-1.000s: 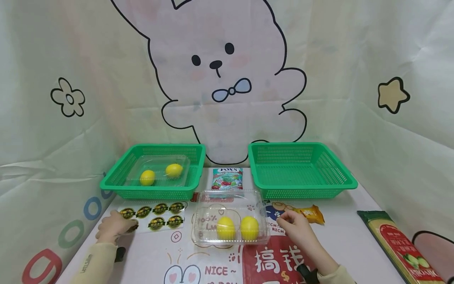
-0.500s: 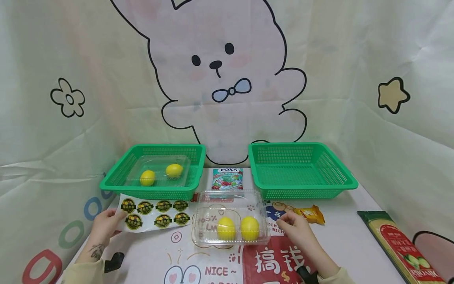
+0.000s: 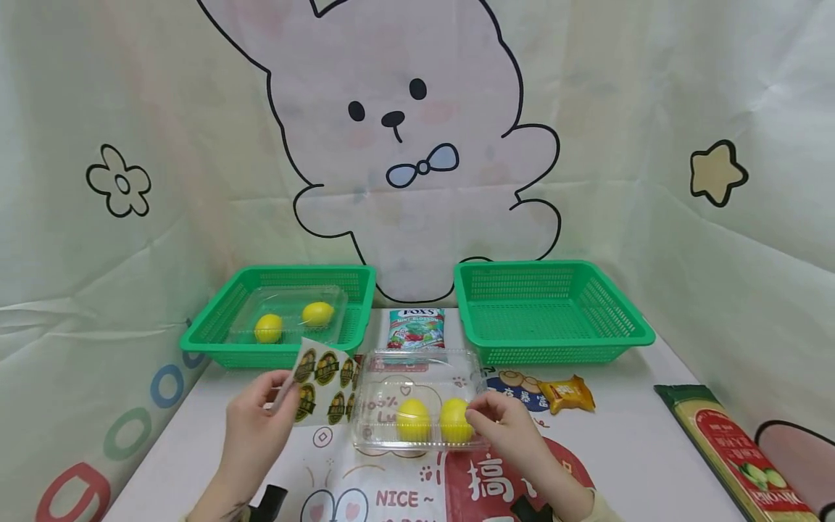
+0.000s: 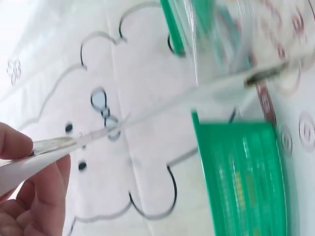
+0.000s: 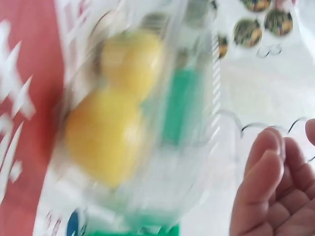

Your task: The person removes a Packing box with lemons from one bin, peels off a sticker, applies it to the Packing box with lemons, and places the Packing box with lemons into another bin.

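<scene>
My left hand [image 3: 257, 420] pinches the left edge of a white sheet of round black-and-gold stickers [image 3: 326, 368] between thumb and fingers. The sheet is raised and slanted, its right side reaching the clear plastic clamshell box [image 3: 420, 373]. Seen nearly edge-on in the left wrist view, the sheet [image 4: 47, 150] runs out from the thumb. Inside the closed box lie two yellow lemons [image 3: 413, 420]. At the box's right front corner is my right hand [image 3: 512, 431], fingers loosely bent, holding nothing. The right wrist view shows the box and lemons [image 5: 106, 140] blurred.
Behind on the left, a green basket [image 3: 215, 319] holds another clear box [image 3: 257, 297] with two lemons. A second green basket [image 3: 554, 319] stands at right. Between them lies a candy bag [image 3: 416, 330]. An orange snack packet [image 3: 566, 395] and a long green-and-red package [image 3: 733, 449] lie rightward.
My left hand has picked up the sticker sheet from the table and carried it right, towards the box, tilting it. My right hand has moved left to the box's corner.
</scene>
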The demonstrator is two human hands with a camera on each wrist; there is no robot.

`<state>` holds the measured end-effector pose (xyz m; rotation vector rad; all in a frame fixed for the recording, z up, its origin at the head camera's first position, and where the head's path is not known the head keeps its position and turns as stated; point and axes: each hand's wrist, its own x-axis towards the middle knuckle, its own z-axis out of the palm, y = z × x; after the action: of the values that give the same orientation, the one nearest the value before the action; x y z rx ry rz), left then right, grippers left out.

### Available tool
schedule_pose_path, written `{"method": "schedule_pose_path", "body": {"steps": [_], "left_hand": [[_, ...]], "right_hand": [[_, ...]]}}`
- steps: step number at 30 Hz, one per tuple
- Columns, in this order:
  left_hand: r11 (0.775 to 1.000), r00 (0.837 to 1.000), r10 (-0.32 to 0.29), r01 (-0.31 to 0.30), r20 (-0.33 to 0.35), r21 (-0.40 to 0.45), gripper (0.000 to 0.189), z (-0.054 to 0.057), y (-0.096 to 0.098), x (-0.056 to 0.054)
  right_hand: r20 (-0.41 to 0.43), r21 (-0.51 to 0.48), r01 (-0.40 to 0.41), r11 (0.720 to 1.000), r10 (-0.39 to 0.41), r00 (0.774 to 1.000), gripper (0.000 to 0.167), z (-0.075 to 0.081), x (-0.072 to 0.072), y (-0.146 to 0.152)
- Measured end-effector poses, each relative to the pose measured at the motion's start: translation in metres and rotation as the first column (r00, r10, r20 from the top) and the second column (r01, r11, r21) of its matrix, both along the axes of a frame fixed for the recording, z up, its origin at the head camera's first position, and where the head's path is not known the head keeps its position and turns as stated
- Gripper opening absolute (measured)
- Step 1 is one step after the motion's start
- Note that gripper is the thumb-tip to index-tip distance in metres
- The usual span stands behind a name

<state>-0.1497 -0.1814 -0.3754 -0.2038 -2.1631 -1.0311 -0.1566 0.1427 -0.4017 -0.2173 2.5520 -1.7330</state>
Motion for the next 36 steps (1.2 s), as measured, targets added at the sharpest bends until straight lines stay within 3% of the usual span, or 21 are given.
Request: {"method": "schedule_pose_path", "body": {"steps": [2, 5, 12, 16, 20, 25, 29, 31, 36], "left_hand": [[0.996, 0.993, -0.078, 0.073, -0.091, -0.058, 0.019, -0.004, 0.015, 0.003], [0.982, 0.978, -0.143, 0.121, -0.153, -0.146, 0.023, -0.010, 0.033, 0.009], [0.941, 0.961, -0.242, 0.197, -0.138, -0.275, 0.028, -0.024, 0.064, 0.022], [0.916, 0.934, -0.326, 0.275, -0.145, -0.293, 0.025, -0.032, 0.075, 0.027], [0.895, 0.908, -0.393, 0.341, -0.147, -0.286, 0.003, -0.038, 0.080, 0.029], [0.883, 0.898, -0.421, 0.374, -0.127, -0.283, 0.012, -0.037, 0.080, 0.029], [0.890, 0.908, -0.400, 0.351, -0.127, -0.292, 0.031, -0.033, 0.076, 0.028], [0.899, 0.920, -0.377, 0.335, -0.108, -0.282, 0.027, -0.029, 0.071, 0.028], [0.945, 0.932, -0.316, 0.291, -0.179, -0.151, 0.019, -0.014, 0.045, 0.017]], "right_hand": [[-0.009, -0.022, -0.054, 0.998, 0.054, 0.999, 0.015, 0.003, 0.004, -0.008], [-0.013, -0.060, -0.148, 0.987, 0.148, 0.989, 0.014, 0.005, 0.010, -0.020], [0.011, -0.259, -0.300, 0.918, 0.313, 0.950, 0.028, -0.002, 0.013, -0.051], [0.046, -0.374, -0.330, 0.867, 0.372, 0.927, 0.036, -0.006, 0.013, -0.064], [0.067, -0.414, -0.328, 0.849, 0.388, 0.919, 0.036, -0.009, 0.014, -0.070], [0.069, -0.407, -0.328, 0.853, 0.387, 0.920, 0.033, -0.011, 0.015, -0.070], [0.043, -0.368, -0.293, 0.882, 0.331, 0.943, 0.027, -0.012, 0.017, -0.070], [0.042, -0.366, -0.252, 0.896, 0.287, 0.957, 0.025, -0.012, 0.017, -0.070], [0.070, -0.383, -0.156, 0.911, 0.196, 0.978, 0.022, -0.012, 0.015, -0.068]]}}
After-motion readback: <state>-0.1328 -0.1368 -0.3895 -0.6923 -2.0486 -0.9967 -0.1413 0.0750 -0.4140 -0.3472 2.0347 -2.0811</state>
